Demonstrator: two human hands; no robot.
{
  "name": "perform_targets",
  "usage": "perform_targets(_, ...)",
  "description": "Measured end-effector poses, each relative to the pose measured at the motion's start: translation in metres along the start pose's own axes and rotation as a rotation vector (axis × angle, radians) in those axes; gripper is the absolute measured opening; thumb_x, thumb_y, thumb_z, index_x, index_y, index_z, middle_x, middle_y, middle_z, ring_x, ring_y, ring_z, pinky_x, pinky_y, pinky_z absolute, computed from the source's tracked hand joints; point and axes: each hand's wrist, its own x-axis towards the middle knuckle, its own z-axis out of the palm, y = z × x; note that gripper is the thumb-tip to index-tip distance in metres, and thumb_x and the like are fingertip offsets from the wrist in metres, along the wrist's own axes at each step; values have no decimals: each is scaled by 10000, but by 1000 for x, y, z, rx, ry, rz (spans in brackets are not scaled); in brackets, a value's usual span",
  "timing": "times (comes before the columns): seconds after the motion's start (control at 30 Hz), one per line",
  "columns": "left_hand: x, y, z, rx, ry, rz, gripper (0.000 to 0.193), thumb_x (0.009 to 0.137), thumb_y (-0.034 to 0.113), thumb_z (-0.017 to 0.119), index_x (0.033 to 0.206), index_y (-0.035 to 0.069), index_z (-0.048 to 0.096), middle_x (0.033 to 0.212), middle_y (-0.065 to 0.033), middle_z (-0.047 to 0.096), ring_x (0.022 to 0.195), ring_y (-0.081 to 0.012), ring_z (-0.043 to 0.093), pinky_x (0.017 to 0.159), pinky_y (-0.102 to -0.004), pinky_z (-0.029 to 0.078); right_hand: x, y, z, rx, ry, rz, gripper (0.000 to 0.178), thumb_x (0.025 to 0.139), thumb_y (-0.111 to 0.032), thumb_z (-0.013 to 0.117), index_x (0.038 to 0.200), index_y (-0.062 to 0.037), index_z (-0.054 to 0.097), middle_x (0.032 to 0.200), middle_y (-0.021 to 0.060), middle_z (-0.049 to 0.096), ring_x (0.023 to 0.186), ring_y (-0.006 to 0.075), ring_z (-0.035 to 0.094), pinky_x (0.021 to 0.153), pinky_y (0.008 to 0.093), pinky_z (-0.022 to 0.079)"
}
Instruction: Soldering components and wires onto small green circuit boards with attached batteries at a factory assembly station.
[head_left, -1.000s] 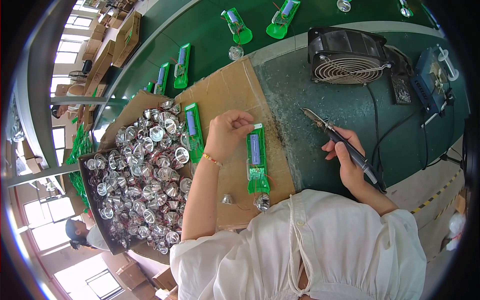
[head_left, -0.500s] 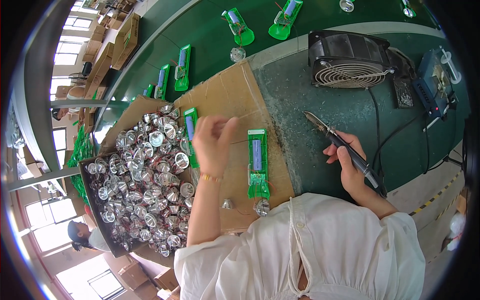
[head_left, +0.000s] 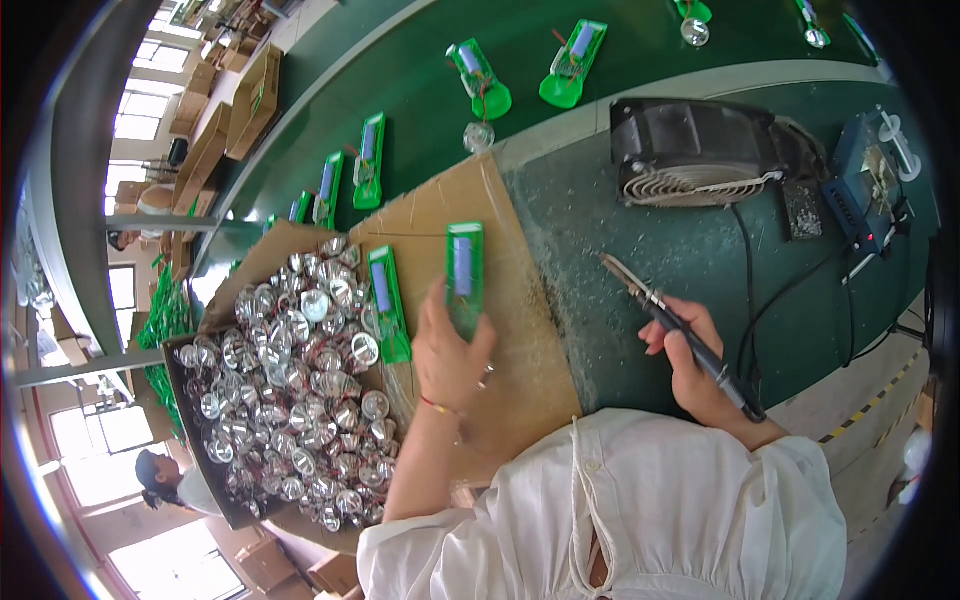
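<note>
My left hand (head_left: 450, 365) is closed round the lower end of a green plastic flashlight housing (head_left: 470, 312), thumb on one side and fingers on the other. A violet-blue battery cell (head_left: 463, 265) lies in that housing. The hand is partly smeared by motion and covers the lower part; a shiny bit shows beside the wrist. A second green housing (head_left: 398, 338) with a battery lies just left of the hand on the cardboard. My right hand (head_left: 692, 350) holds a black-handled soldering iron (head_left: 690, 340) like a pen, its tip over the dark green mat, touching nothing.
A box of silver reflectors (head_left: 290, 380) with red wires stands at the left. Several housings, one a green housing (head_left: 368, 160), lie on the green conveyor belt (head_left: 410, 90). A black fan (head_left: 695, 150) and a blue soldering station (head_left: 860, 180) stand at the right; a cable (head_left: 755, 270) trails across the mat.
My left hand has come down onto the nearer housing and shifted it up and left across the cardboard. The right hand keeps the iron in nearly the same place.
</note>
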Motion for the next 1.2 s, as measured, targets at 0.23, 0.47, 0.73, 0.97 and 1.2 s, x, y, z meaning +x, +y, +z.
perform_targets(0.23, 166, -37, 20, 205, -7, -171, 569, 735, 321, 597, 1201, 61, 400, 1079, -215, 557, 932, -383, 567, 767, -444, 461, -3, 13, -2, 2, 12, -40, 320, 884, -154, 520, 1129, 42, 457, 833, 105, 594, 745, 141, 581, 668, 268, 483)
perform_targets(0.47, 268, -28, 57, 349, 299, 53, 572, 759, 365, 627, 1221, 97, 423, 1214, -133, 466, 1093, -324, 471, 885, -430, 388, 1, 21, -2, 23, 76, -14, 321, 868, -175, 555, 1100, 39, 493, 822, 110, 602, 726, 138, 598, 664, 263, 489)
perform_targets(0.73, 272, 59, 121, 316, -83, 218, 256, 833, 272, 509, 751, 64, 634, 770, -132, 625, 804, -301, 596, 706, -420, 492, 1, 21, 0, 1, 48, -42, 356, 882, -245, 545, 1103, 28, 488, 813, 118, 609, 687, 136, 591, 600, 257, 482)
perform_targets(0.97, 109, 30, 33, 31, 48, 251, 149, 789, 116, 558, 660, 39, 555, 613, -133, 537, 632, -313, 545, 577, -411, 433, -3, 15, -6, -58, 20, -15, 312, 893, -162, 486, 1128, 41, 453, 816, 121, 607, 690, 127, 565, 583, 246, 471)
perform_targets(1.2, -60, 8, -10, 69, -28, -29, 61, 759, 106, 622, 736, 53, 601, 692, -99, 594, 631, -286, 559, 546, -380, 454, 4, 10, 7, -135, 15, -69, 383, 926, -283, 417, 1096, 59, 445, 744, 97, 542, 656, 141, 523, 553, 238, 423)
